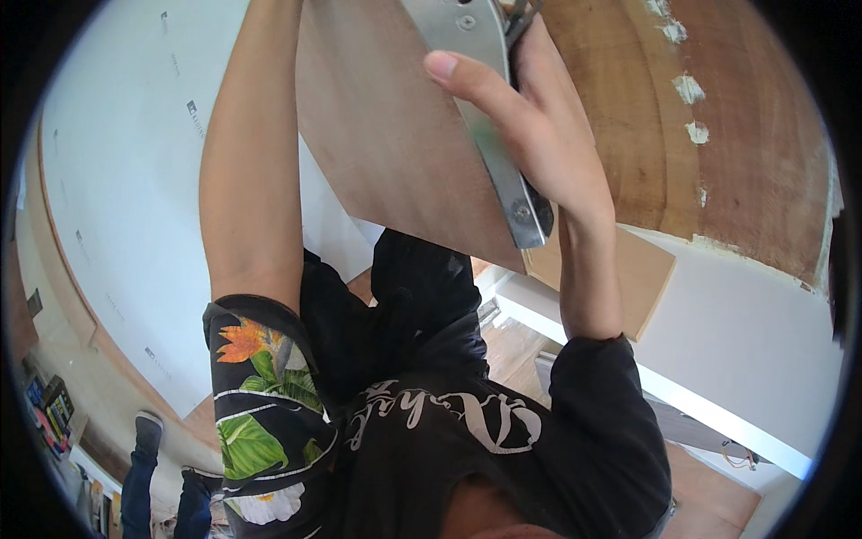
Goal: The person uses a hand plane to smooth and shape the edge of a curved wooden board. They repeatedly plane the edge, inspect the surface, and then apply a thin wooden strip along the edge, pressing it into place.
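My right hand [548, 144] is closed on a long grey metal plate [485, 135] with screws in its face. The thumb lies across the face and the other fingers are mostly hidden behind it. At its upper end sits a dark, clamp-like lever [521, 25], and a dark part shows behind the lower end. The plate lies over, or right beside, the edge of a reddish-brown wooden panel [395, 126]; whether they touch I cannot tell. Up the left side reaches my bare left forearm [250, 180], its hand beyond the top edge of the head view.
Behind on the right, brown wood [620, 108] carries several white filler patches [687, 88]. Below it are a light wooden board [646, 278] and a white ledge [754, 341]. A large white sheet [126, 189] covers the left. Another person's legs [139, 472] show at lower left.
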